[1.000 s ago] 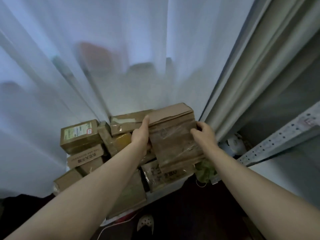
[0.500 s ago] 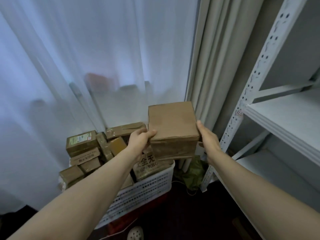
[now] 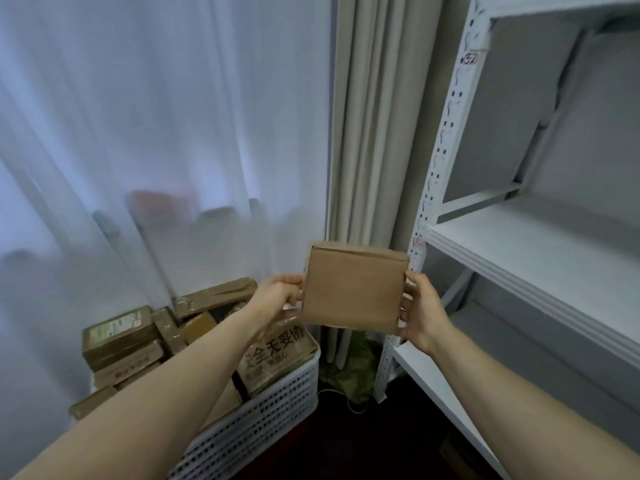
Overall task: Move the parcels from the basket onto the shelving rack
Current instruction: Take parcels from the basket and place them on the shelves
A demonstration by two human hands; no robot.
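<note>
Head view: the left hand [image 3: 277,299] and right hand [image 3: 420,313] clasped the brown parcel [image 3: 353,292] by opposite edges, fingers curled round it. It had risen clear of the basket [image 3: 270,420], now below-left of the grip, and swung toward the shelving rack [image 3: 519,251] just to the right. Shelving looked to be next.

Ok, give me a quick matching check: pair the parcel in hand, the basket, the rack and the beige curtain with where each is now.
Things:
1. carried parcel
2. basket
3. rack
4. beige curtain

Places:
A. low at the left, holding other parcels
B. along the right side
C. between left hand and right hand
D. hanging just left of the rack post

Pairs: 1-C, 2-A, 3-B, 4-D
</note>
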